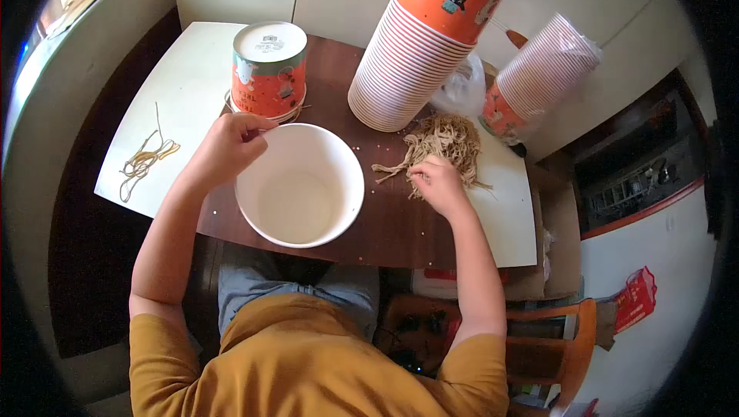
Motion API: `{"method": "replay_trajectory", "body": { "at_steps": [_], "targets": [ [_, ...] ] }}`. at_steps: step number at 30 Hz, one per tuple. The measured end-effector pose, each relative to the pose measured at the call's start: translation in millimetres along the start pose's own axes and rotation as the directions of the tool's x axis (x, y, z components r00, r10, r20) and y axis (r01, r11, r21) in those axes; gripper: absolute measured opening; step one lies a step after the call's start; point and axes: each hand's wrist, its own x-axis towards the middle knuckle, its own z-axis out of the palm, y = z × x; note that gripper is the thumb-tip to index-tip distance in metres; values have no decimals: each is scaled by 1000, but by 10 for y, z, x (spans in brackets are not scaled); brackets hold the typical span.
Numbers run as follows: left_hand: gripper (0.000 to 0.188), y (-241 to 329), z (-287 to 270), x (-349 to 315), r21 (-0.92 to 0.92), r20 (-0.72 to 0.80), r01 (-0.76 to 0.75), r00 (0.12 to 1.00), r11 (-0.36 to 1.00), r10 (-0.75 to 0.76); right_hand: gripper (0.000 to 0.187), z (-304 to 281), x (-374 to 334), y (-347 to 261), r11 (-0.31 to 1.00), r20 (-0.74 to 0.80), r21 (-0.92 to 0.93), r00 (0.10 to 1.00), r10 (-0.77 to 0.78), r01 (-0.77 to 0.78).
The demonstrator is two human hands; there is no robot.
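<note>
A large white-lined paper bucket (300,186) stands tilted toward me at the table's front edge, its open mouth facing up. My left hand (235,147) pinches its rim at the upper left. To the right lies a tangled heap of tan cords (450,144), with strands trailing to its left. My right hand (440,184) is at the heap's near edge, thumb and fingers pressed together on cord strands, the fingertips partly hidden. Behind the left hand, an orange and green paper bucket (269,82) sits upside down, with cord around its lower edge.
A tall leaning stack of nested paper buckets (408,63) rises behind the heap. Another stack in clear plastic (539,78) stands at the far right. A few loose cords (146,159) lie on the table's white left side. A wooden chair (573,351) is at the lower right.
</note>
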Motion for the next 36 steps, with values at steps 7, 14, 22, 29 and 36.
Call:
{"method": "replay_trajectory", "body": {
  "at_steps": [7, 14, 22, 29, 36],
  "targets": [
    [25, 98, 10, -158, 80, -173, -176, 967, 981, 187, 11, 159, 169, -123, 946, 37, -208, 969, -246, 248],
    [23, 230, 40, -332, 42, -233, -332, 914, 942, 333, 13, 414, 226, -125, 911, 28, -172, 927, -375, 374],
    [19, 424, 63, -382, 31, -153, -473, 868, 880, 472, 7, 141, 194, -244, 898, -59, 407, 986, -155, 166],
    [19, 764, 132, -279, 30, 56, -544, 838, 838, 542, 7, -473, 209, -328, 747, -271, 614, 957, -106, 256],
    [14, 879, 134, -118, -40, -15, -639, 769, 768, 639, 11, -1543, 412, -813, 454, -485, 733, 857, -172, 506]
  ]
}}
